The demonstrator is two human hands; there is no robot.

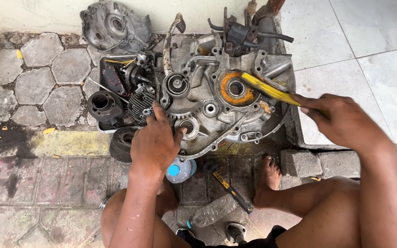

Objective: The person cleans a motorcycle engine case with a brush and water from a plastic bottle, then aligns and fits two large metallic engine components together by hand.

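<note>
An open engine crankcase [217, 105] lies flat on the paving, its inner face turned up, so that the bearing seats can be reached from above. It is steadied at its near edge by the left hand [155, 142], whose fingers are spread and pressed down on the casting beside a small round bore, closed on nothing. A yellow brush [267, 90] is gripped in the right hand [341, 121], fingers closed round its handle, and is angled down so that its far end meets the orange-stained bearing seat [236, 89]. Beyond the left hand, loose parts are gathered in a tray: a finned cylinder [139, 102] and a dark round sleeve [104, 106]. Farther off, an engine cover [113, 25] is leaned against the wall. Just below the left hand a blue-capped bottle [179, 170] is kept within reach, and a yellow-handled tool [233, 192] lies by the bare foot [269, 177].
</note>
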